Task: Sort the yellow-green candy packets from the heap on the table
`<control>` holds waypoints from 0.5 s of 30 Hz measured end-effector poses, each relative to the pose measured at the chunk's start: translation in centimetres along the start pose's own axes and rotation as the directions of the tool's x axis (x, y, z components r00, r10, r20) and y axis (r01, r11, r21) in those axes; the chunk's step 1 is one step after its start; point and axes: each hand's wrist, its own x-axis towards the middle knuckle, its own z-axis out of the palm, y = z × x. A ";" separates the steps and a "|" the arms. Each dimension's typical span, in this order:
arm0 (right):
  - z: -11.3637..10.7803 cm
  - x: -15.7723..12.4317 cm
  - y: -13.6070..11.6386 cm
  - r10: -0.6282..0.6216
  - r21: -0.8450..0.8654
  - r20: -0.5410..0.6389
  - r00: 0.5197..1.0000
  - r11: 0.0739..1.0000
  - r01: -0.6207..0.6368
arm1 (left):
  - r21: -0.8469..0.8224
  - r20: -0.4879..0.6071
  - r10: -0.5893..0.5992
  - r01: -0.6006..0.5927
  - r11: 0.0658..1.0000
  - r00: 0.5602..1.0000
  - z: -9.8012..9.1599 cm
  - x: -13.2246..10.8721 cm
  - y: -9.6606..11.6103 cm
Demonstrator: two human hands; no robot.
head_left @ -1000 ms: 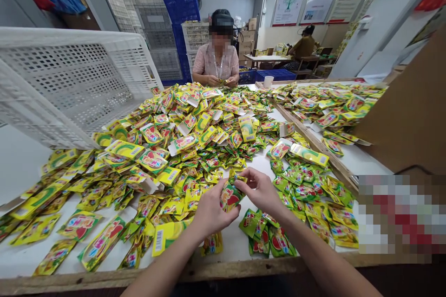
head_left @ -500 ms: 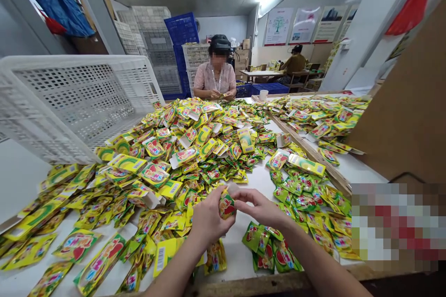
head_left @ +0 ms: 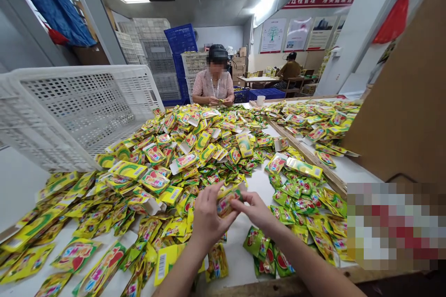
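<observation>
Between my hands is a small printed box, yellow and green with red fruit, held tilted over the table. My left hand wraps round its left side, the thumb along the lower edge. At the right end, the fingers of my right hand pinch the box; whether a packet is under them is hidden. Just below my right wrist lies a little group of green packets. A yellow box with a barcode lies by my left forearm, near a yellow packet.
A large heap of boxes and packets covers the table ahead. A white perforated crate lies tipped at the left. Green packets lie against a wooden strip at the right. A person sits opposite; brown cardboard stands right.
The box has turned from steeply tilted to lying more lengthwise between my hands, showing more of its printed face. My left fingers have loosened and spread a little along it.
</observation>
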 end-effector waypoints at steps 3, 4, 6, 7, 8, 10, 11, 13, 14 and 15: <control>-0.9 0.2 -0.8 0.026 0.106 -0.047 0.999 0.994 -0.021 | -0.199 0.112 -0.169 0.189 0.962 0.979 -0.3 0.3 -0.1; -1.1 0.2 -0.9 0.035 0.122 -0.027 0.999 0.992 -0.031 | -0.259 0.166 -0.202 0.240 0.935 0.965 -0.2 0.2 0.0; -1.2 0.1 -1.0 0.033 0.156 0.056 0.998 0.987 -0.042 | -0.359 0.189 -0.223 0.278 0.891 0.956 0.1 -0.1 0.2; -1.2 0.0 -0.9 0.022 0.181 0.110 0.994 0.983 -0.041 | -0.395 0.152 -0.232 0.274 0.877 0.961 0.3 -0.3 0.4; -1.0 -0.1 -0.8 0.008 0.213 0.167 0.986 0.976 -0.044 | -0.420 0.105 -0.248 0.269 0.867 0.963 0.4 -0.5 0.6; -0.4 -0.3 -0.4 -0.005 0.280 0.245 0.969 0.958 -0.066 | -0.442 0.025 -0.287 0.268 0.856 0.958 0.5 -0.6 1.1; -0.1 -0.3 -0.2 -0.001 0.310 0.254 0.967 0.947 -0.081 | -0.439 0.000 -0.300 0.269 0.857 0.954 0.5 -0.6 1.2; 0.6 -0.1 0.1 0.016 0.354 0.202 0.979 0.931 -0.088 | -0.417 -0.041 -0.289 0.247 0.875 0.956 0.3 -0.5 1.2; 0.9 0.0 0.2 0.026 0.357 0.144 0.989 0.931 -0.076 | -0.397 -0.058 -0.272 0.227 0.889 0.961 0.2 -0.4 1.0; 1.0 0.2 0.0 0.034 0.340 0.047 0.998 0.939 -0.047 | -0.370 -0.077 -0.258 0.212 0.904 0.963 0.1 -0.3 0.7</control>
